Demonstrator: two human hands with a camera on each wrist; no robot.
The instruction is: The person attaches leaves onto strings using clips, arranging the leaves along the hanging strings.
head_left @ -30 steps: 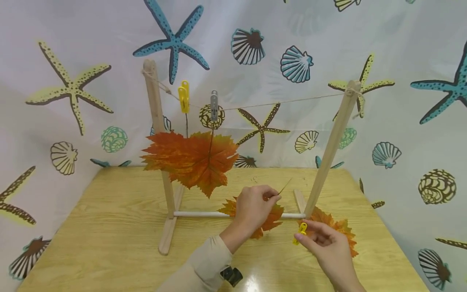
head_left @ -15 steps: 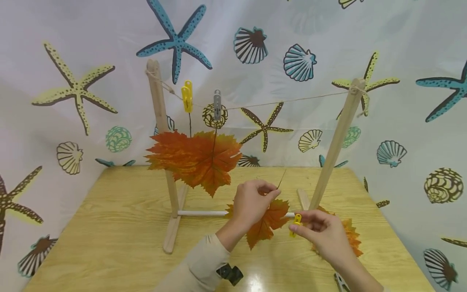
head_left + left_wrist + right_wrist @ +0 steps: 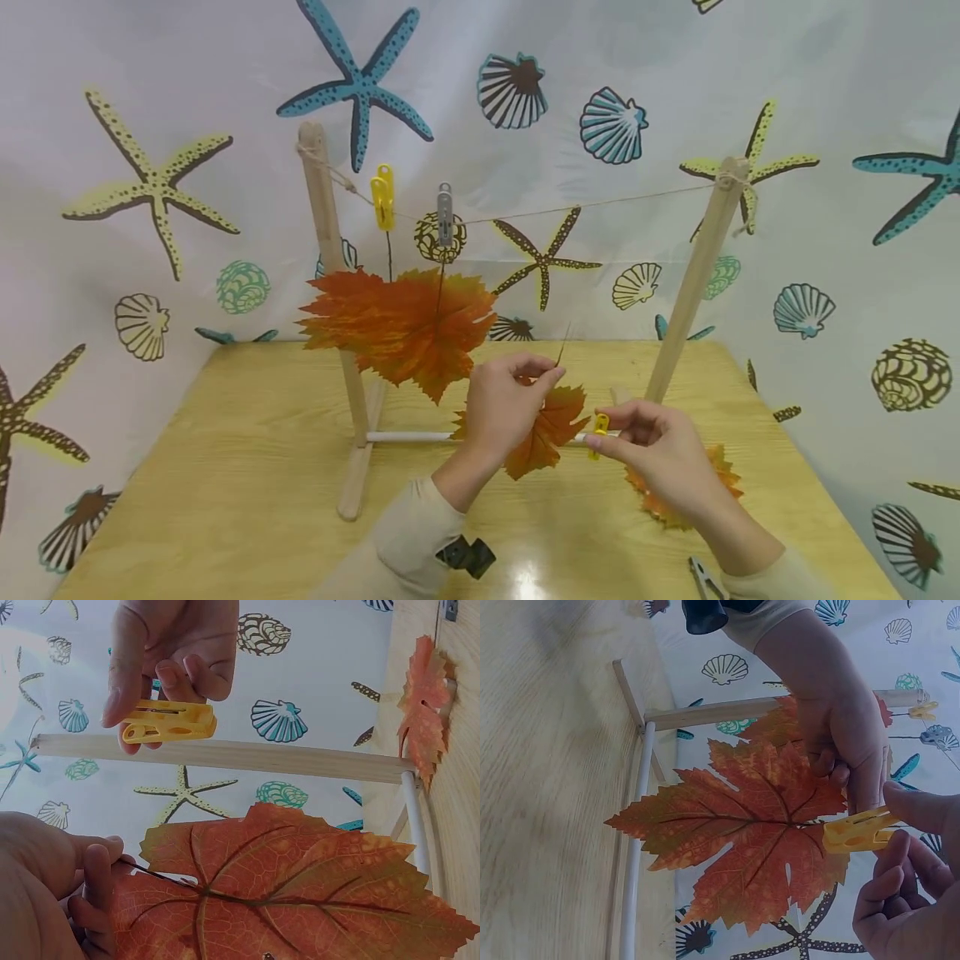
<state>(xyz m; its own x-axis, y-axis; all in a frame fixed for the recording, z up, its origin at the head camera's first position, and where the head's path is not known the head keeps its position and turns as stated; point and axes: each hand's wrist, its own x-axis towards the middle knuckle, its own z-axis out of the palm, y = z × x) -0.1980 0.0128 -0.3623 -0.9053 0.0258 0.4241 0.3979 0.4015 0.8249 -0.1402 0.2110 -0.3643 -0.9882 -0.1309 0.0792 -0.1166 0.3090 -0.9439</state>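
My left hand [image 3: 506, 400] pinches the thin stem of an orange maple leaf [image 3: 300, 885], whose blade hangs below the fingers in front of the white crossbar. To its right, my right hand [image 3: 660, 446] holds a yellow clothespin [image 3: 169, 721] between thumb and fingertips, a short way from the leaf. In the right wrist view the clothespin overlaps the leaf near its stem. Two more maple leaves [image 3: 405, 325] hang overlapping from the string [image 3: 600, 202], one under a yellow clothespin [image 3: 383, 198], the other under a grey clothespin [image 3: 445, 215].
The string runs between two wooden posts, the left post [image 3: 321, 200] and the right post [image 3: 697, 283], joined low by a white rod [image 3: 416, 437]. Another leaf [image 3: 663, 504] lies on the table [image 3: 225, 500] at right. A grey clothespin [image 3: 705, 579] lies near the front edge.
Both hands have risen, the left with the leaf and the right with the yellow clothespin. Both have shifted slightly left over the last half second. The grey clothespin on the table has come into view.
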